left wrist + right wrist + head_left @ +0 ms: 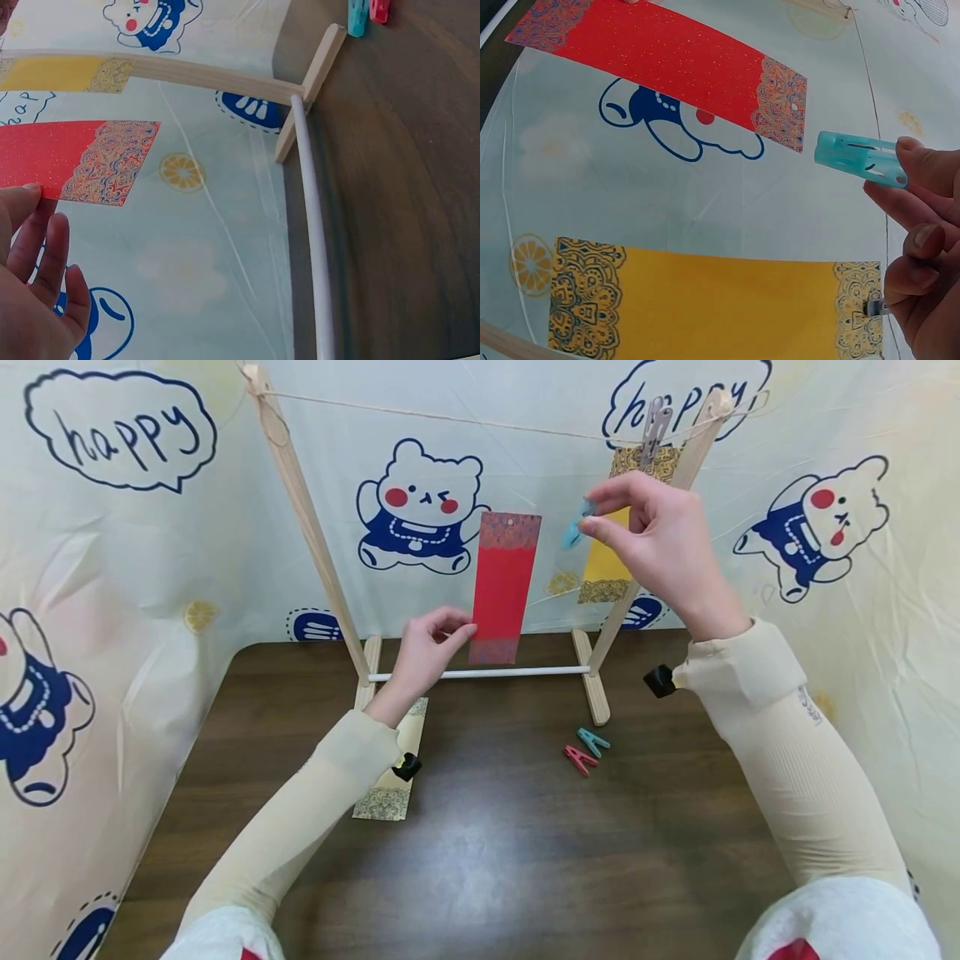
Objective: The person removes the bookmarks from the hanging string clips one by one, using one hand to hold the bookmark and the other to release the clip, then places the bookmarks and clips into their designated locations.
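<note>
In the head view my left hand [431, 647] pinches the lower left edge of a red bookmark [506, 585] with patterned ends, held upright in the air below the string. My right hand [656, 531] pinches a light blue clothespin [576, 525] between thumb and fingertips, a little right of the red bookmark's top and apart from it. The right wrist view shows the clothespin [859, 157] close to the bookmark's patterned end. Behind my right hand a yellow bookmark [606, 560] hangs from the string [450, 417] by a grey clothespin [655, 431].
A wooden frame [307, 518] with a white crossbar [517, 672] stands at the table's back. On the table [525, 868] lie a blue clothespin [593, 742], a pink clothespin [581, 760] and a cream bookmark [386, 802], partly under my left forearm.
</note>
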`<state>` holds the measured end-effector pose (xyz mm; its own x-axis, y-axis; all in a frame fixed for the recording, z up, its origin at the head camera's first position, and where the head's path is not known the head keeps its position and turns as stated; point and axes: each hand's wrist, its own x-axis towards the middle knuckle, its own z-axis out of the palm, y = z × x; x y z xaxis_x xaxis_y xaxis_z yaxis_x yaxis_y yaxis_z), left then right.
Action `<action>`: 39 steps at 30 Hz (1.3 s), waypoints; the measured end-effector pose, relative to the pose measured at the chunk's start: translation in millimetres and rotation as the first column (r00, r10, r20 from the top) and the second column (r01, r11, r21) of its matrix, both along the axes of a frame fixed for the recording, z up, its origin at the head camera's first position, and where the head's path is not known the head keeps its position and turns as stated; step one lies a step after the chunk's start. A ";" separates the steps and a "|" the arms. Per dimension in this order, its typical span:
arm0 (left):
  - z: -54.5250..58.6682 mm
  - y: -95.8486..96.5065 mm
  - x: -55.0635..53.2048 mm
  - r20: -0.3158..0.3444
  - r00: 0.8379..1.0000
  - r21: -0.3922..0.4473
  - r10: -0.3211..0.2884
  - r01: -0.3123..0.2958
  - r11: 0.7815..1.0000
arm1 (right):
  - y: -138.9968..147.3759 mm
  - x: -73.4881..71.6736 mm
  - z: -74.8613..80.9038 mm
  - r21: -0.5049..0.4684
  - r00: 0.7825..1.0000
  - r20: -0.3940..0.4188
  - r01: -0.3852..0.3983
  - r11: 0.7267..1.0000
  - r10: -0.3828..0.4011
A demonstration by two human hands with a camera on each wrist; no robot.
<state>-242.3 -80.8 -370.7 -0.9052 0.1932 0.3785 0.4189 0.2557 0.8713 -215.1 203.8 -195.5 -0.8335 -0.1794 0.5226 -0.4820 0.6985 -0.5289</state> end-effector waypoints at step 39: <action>-36.3 -22.0 40.3 0.091 0.996 -0.069 0.002 0.004 0.998 | 17.5 22.7 -56.9 0.062 0.997 0.001 -0.080 0.995 0.080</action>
<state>-202.0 -102.8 -407.0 -0.9350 0.2170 0.2805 0.3392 0.3159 0.8861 -192.5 221.3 -252.4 -0.8143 -0.2772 0.5099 -0.5383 0.6891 -0.4851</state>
